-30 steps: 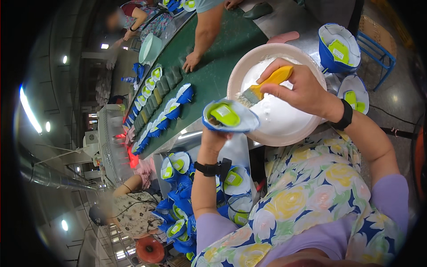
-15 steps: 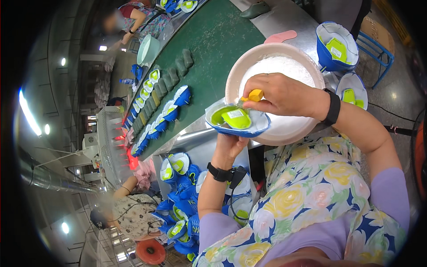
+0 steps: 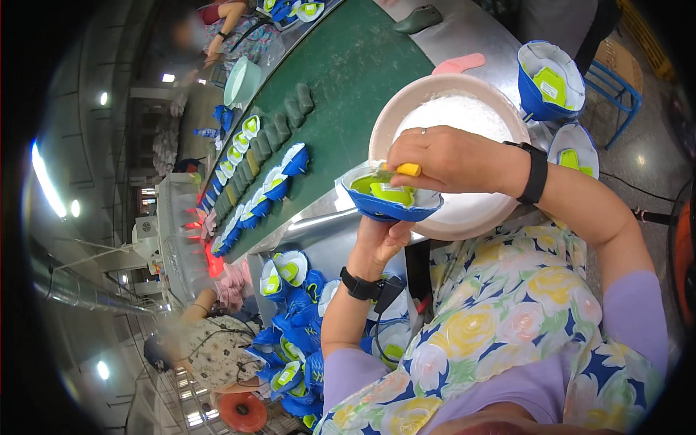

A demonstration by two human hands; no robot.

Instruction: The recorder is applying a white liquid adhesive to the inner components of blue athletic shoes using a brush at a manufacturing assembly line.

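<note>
My left hand [image 3: 383,238] holds a blue shoe upper [image 3: 395,210] from below, its opening turned up to show a white inner edge and a lime-green lining with a label. In my right hand [image 3: 453,161] is a small brush [image 3: 408,169] with a yellow handle, its fingers pinched round it. The brush's tip dips inside the upper and is partly hidden by the fingers. Just behind and under my right hand stands a pale pink basin [image 3: 383,130] of white paste [image 3: 460,114].
A green conveyor belt [image 3: 355,80] carries rows of shoe uppers [image 3: 275,183] and dark shoe lasts [image 3: 279,125]. More uppers [image 3: 293,312] are heaped below left. Two uppers [image 3: 533,98] sit right of the basin. A pink scraper-like piece [image 3: 460,63] lies behind it. Other people work at left.
My right hand has shifted slightly left and turned over the upper, covering more of the brush. The upper has tilted, so less of its lining shows.
</note>
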